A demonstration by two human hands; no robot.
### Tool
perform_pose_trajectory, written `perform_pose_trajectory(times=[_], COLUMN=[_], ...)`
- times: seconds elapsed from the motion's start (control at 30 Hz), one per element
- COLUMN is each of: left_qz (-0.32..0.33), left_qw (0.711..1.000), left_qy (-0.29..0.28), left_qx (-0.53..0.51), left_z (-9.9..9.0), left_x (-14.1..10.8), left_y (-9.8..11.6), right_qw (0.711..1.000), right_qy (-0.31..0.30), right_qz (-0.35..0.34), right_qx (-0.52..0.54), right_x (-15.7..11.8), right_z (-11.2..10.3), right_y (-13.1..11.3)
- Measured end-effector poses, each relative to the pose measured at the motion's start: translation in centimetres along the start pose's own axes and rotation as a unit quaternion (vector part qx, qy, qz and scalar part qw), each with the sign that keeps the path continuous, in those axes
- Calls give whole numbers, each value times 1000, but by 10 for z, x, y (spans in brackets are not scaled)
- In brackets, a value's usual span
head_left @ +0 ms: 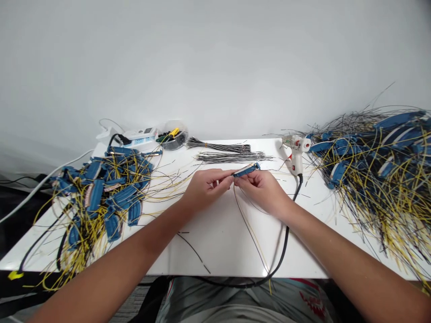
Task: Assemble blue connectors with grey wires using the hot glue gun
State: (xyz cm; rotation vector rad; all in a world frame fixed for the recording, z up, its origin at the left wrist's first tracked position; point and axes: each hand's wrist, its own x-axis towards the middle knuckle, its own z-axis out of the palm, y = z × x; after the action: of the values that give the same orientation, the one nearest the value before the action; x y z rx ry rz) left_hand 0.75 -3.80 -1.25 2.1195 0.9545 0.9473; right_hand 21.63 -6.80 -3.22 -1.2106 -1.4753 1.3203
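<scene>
Over the middle of the white table, a blue plastic part (247,169) with thin wires is held up between both hands. My right hand (261,188) grips it from below, fingers closed round its underside. My left hand (210,186) pinches at its left end, thumb and fingers together; the exact spot under the fingertips is hidden. From this part a yellow wire and a black wire (249,229) hang down across the table to its front edge. A pale strip shows along the part's upper side.
Blue wired parts (96,193) lie heaped at left, and a larger wired heap (387,152) at right. Black wire bundles (225,157) lie behind the hands. A glue gun (296,152) stands right, its cord crossing the table. A power strip (139,138) and tub (178,140) sit back left.
</scene>
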Motion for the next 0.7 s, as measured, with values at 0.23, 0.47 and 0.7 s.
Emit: perform_pose_trajectory(times=[0.23,0.47,0.7], left_qz=[-36,-31,-17], left_qw=[999,998,998], left_qy=[3,6,15], left_qx=[37,51,65], left_z=[0,0,0], left_x=[-1,0,0], left_y=[1,2,4], right_qw=[1000,1000,1000], right_qy=[13,14,7], right_qz=[5,2,7], right_qx=[-15,-11,5], right_x=[0,0,-1], right_z=[1,0,1], right_y=[1,-1,0])
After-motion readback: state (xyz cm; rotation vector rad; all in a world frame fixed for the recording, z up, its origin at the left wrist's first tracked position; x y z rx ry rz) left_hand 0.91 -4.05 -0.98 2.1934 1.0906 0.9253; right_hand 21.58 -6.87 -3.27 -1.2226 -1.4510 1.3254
